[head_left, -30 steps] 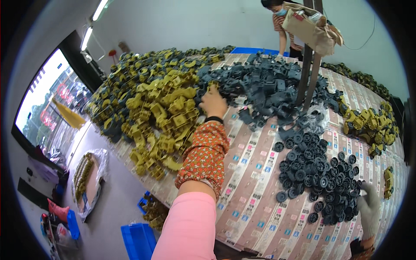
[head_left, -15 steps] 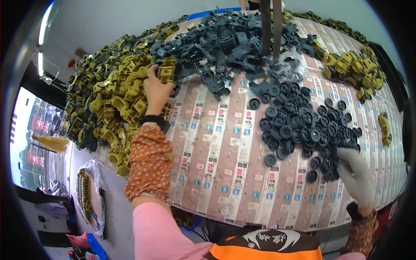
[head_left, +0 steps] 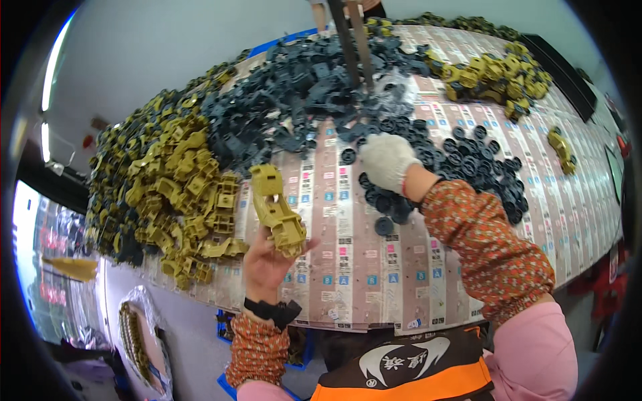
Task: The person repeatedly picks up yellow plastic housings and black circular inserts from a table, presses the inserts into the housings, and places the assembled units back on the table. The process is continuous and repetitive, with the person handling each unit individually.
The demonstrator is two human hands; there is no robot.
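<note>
My left hand holds up a long olive-yellow plastic toy car body by its near end, above the near part of the table. Cut-outs and a hollow underside show on the piece. My right hand, in a white knitted glove, is closed at the far left edge of a heap of dark grey toy wheels. Its fingertips are hidden, so what it grips, if anything, cannot be seen. A loose wheel lies just left of the glove.
A big pile of olive-yellow car bodies covers the table's left side. Dark grey plastic parts are heaped across the far middle. More yellow pieces lie far right, with one single piece nearer. Dark upright posts rise beyond the grey heap.
My left hand has drawn a yellow car body back from the pile toward me. My right hand has moved from the near right side of the wheels to their far left edge. The view has shifted.
</note>
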